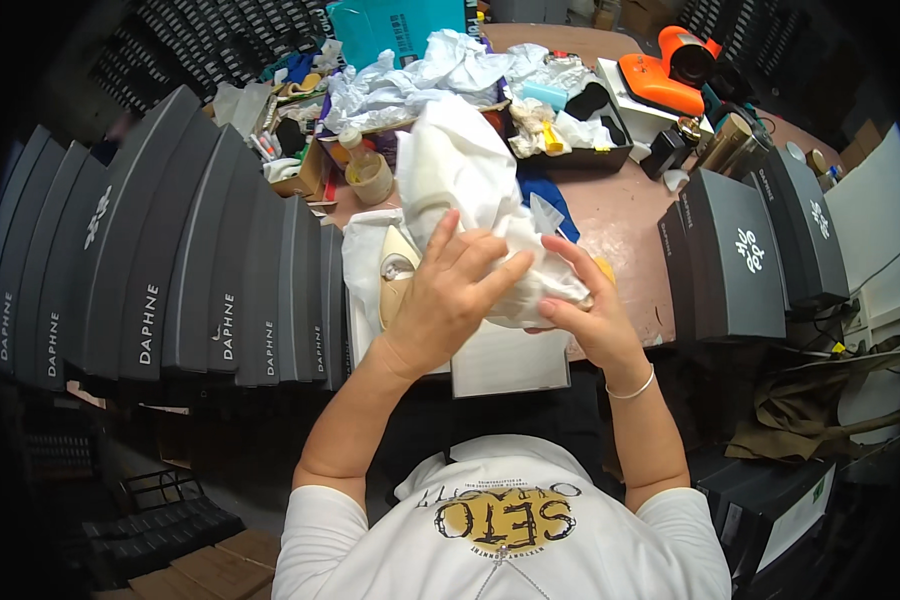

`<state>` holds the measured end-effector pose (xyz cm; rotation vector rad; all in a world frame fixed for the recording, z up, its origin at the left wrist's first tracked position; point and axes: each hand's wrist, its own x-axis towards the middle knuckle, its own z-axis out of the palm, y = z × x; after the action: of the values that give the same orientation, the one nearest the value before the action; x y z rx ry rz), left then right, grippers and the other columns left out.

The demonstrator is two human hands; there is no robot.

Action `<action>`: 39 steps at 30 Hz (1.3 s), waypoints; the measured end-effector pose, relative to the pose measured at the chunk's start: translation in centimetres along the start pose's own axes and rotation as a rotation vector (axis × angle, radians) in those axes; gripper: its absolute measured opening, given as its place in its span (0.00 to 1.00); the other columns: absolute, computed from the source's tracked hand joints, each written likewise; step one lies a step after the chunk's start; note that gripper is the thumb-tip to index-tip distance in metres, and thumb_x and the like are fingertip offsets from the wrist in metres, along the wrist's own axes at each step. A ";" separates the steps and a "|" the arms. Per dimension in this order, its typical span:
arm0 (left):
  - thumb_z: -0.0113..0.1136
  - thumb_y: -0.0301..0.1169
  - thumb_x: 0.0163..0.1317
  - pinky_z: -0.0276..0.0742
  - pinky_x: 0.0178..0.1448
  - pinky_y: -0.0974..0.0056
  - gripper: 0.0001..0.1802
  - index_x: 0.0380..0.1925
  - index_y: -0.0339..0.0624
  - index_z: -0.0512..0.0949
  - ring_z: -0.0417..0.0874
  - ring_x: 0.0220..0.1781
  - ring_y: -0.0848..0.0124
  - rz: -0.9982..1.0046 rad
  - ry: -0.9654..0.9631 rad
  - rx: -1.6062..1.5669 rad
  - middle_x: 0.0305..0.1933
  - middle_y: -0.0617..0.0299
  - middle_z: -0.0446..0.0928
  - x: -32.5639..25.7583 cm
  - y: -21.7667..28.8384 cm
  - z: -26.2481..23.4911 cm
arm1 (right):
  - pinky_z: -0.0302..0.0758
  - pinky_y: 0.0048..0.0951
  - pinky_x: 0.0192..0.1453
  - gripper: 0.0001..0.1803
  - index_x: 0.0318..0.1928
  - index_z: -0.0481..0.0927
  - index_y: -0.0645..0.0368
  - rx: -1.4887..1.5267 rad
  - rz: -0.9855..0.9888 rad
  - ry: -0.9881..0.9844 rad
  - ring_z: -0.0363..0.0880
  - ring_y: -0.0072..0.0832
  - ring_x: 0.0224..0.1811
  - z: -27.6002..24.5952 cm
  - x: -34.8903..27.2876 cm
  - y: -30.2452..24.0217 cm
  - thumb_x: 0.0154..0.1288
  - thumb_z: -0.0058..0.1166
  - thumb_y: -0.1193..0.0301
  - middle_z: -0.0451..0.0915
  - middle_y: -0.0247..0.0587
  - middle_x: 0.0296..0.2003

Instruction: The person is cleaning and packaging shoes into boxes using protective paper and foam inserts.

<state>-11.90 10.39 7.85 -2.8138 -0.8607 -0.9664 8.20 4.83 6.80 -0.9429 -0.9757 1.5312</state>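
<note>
A crumpled bundle of white tissue paper (460,165) rises in front of me, between both hands. What lies inside it, if anything, is hidden. My left hand (450,290) grips its near left side, with the fingers bent and partly apart. At the lower right end, my right hand (592,312) is closed round the paper, thumb toward me and fingers behind. Just left of my left hand, a beige pointed shoe (396,285) lies on white paper in an open box, partly covered by that hand. A pale flat panel (510,362) sits below the bundle at the table's near edge.
Dark grey shoe boxes (150,260) stand in a row on the left; more boxes (735,255) stand at the right. Behind are a jar with a brush (368,175), a box of crumpled paper (420,75), a tray of odds and ends (570,135) and an orange device (670,75).
</note>
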 end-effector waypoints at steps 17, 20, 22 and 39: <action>0.53 0.41 0.71 0.79 0.49 0.69 0.18 0.51 0.40 0.76 0.83 0.43 0.75 -1.040 0.854 -1.834 0.45 0.64 0.81 0.7 2.0 6.5 | 0.71 0.32 0.60 0.12 0.35 0.77 0.64 -0.329 -0.100 0.069 0.71 0.35 0.64 -6.5 -6.9 5.8 0.59 0.67 0.72 0.64 0.56 0.67; 0.43 0.47 0.74 0.78 0.55 0.63 0.25 0.58 0.39 0.71 0.81 0.51 0.69 -0.940 0.801 -2.025 0.53 0.58 0.78 2.4 -0.2 4.1 | 0.81 0.28 0.49 0.17 0.47 0.77 0.65 0.122 0.000 0.088 0.79 0.31 0.52 -4.4 -6.5 5.2 0.60 0.65 0.74 0.74 0.50 0.57; 0.43 0.48 0.74 0.78 0.56 0.63 0.26 0.59 0.39 0.70 0.81 0.51 0.69 -0.779 0.838 -2.163 0.53 0.58 0.78 3.4 -1.1 3.8 | 0.83 0.29 0.47 0.19 0.50 0.77 0.67 0.117 0.051 0.034 0.82 0.30 0.46 -2.8 -5.5 5.5 0.59 0.65 0.77 0.79 0.46 0.50; 0.65 0.39 0.61 0.75 0.46 0.55 0.17 0.33 0.33 0.76 0.79 0.39 0.57 -0.387 -0.015 -0.452 0.37 0.49 0.76 -3.3 0.8 6.0 | 0.80 0.38 0.42 0.15 0.32 0.75 0.64 -1.313 -0.513 0.477 0.82 0.48 0.40 -8.1 -3.9 -3.0 0.53 0.69 0.70 0.77 0.54 0.51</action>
<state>-10.33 9.33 1.23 -3.0792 -1.3830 -1.3381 17.30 2.20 6.96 -1.6412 -1.6812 0.0508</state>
